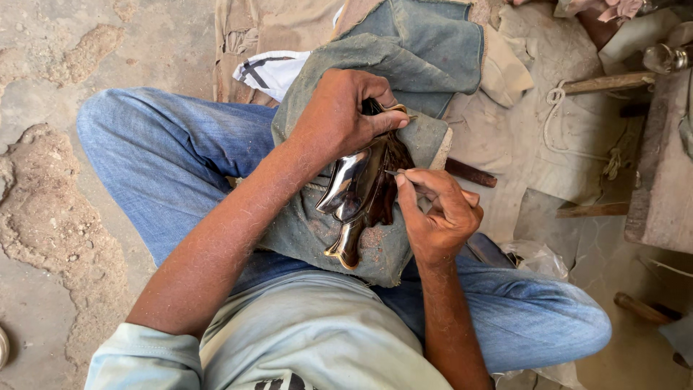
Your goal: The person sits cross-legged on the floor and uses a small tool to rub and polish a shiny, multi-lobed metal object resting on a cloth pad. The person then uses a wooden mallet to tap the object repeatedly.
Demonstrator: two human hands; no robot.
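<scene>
A shiny, dark brass-coloured metal piece (359, 195) with curved, leaf-like lobes lies on a grey-green cloth pad (317, 224) across my lap. My left hand (345, 114) presses down on the piece's upper end, thumb along its top edge. My right hand (437, 213) pinches a thin pointed metal tool (401, 173), whose tip touches the piece's right side. The part of the piece under my left palm is hidden.
I sit cross-legged in blue jeans (159, 159) on a cracked concrete floor (58, 217). Folded denim and canvas cloths (426, 43) lie ahead. A wooden-handled tool (606, 83), white cord (559, 123) and a stone block (660, 188) are on the right.
</scene>
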